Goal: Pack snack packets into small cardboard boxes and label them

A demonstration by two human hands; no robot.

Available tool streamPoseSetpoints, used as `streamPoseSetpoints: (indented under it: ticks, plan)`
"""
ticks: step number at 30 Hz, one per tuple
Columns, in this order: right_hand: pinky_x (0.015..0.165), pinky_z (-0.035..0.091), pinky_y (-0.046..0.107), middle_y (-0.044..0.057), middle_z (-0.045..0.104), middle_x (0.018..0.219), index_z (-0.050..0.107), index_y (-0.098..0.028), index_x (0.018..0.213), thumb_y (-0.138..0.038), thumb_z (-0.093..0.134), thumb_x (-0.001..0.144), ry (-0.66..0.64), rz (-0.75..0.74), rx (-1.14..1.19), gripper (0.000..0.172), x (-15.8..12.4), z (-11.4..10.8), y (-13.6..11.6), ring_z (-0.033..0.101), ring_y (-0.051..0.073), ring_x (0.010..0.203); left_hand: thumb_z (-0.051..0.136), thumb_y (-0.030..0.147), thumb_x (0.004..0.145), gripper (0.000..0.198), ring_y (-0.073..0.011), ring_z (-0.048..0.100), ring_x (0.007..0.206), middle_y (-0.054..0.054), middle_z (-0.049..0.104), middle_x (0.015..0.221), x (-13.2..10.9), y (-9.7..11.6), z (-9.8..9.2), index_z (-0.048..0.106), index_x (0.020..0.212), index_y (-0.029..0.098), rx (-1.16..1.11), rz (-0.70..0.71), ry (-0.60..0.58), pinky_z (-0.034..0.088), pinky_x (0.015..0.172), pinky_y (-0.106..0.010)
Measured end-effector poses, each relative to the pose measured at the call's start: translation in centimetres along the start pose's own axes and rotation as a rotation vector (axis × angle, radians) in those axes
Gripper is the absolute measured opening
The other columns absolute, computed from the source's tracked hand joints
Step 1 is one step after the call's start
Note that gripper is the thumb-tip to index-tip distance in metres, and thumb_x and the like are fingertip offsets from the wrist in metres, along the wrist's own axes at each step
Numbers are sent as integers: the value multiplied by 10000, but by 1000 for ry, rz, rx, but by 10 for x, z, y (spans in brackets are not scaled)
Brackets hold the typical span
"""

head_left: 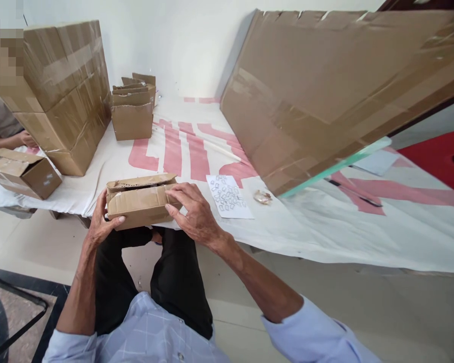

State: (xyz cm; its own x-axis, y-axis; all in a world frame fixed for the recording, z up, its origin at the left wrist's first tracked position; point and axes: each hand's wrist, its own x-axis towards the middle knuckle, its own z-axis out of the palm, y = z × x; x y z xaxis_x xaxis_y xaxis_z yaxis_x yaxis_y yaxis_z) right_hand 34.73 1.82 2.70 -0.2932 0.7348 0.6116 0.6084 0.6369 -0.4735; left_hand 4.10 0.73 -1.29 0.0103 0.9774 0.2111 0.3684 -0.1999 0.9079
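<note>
A small brown cardboard box (142, 204) lies at the front edge of the cloth-covered table, right before me. Its top flaps are folded over but not flat; a dark gap shows under the raised rear flap. My left hand (100, 222) grips the box's left end, thumb on the near face and fingers along the side. On the right end rests my right hand (192, 212), its fingers spread over the top edge and corner. Just right of that hand lies a white paper sheet (229, 196) with many small drawn squares.
A wall of taped cartons (66, 96) stands at left, with open small boxes (132, 118) behind. Another box (22, 171) and a person's hand (27, 139) are far left. A large cardboard panel (325, 91) leans at right, near a crumpled clear wrapper (263, 197) and a pen (371, 201).
</note>
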Motion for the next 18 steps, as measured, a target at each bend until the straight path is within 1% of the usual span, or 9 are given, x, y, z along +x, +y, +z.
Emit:
streamPoseSetpoints:
  ticks: [2,4,8,12,15,18]
  plan:
    - [1038,577,537,128,717,1199,738,-223,1184,-222,646,977,-25,-4,-98,226,4,-2,1,654,316,1160,892,709,696,1179,-484,450,1555,-193,477,1686,1,0,1,370,1648,248,-14,9,-28,541,1161,-588]
    - [1015,582,538,132,724,1203,747,-226,1178,-241,667,977,-69,4,-164,217,7,-4,4,659,323,1156,911,693,683,1176,-471,446,1564,-195,483,1680,1,-2,3,366,1632,261,-26,19,-36,537,1160,-581]
    - [1010,587,560,156,726,1288,758,-223,1213,-271,700,975,-135,9,-181,250,12,-6,8,666,343,1211,928,677,669,1162,-430,418,1598,-201,434,1710,1,-5,4,349,1598,288,-87,61,-24,514,1179,-560]
    - [1053,583,571,158,732,1327,757,-221,1229,-270,731,959,-192,10,-127,275,15,-7,7,673,344,1268,903,658,711,992,-398,438,1589,-191,481,1667,6,2,0,436,1501,283,-113,117,-31,516,1157,-523]
    - [1084,574,593,149,742,1338,752,-234,1269,-274,744,953,-222,11,-95,319,15,-8,5,688,336,1273,899,608,738,862,-384,489,1542,-183,531,1609,10,11,-3,497,1422,269,-96,111,-48,519,1141,-520]
    - [1106,559,624,176,722,1413,739,-205,1338,-291,738,956,-238,-1,-107,391,16,-8,1,662,361,1341,891,574,754,720,-380,522,1502,-178,511,1616,11,17,-5,552,1305,258,-50,106,-57,532,1124,-523]
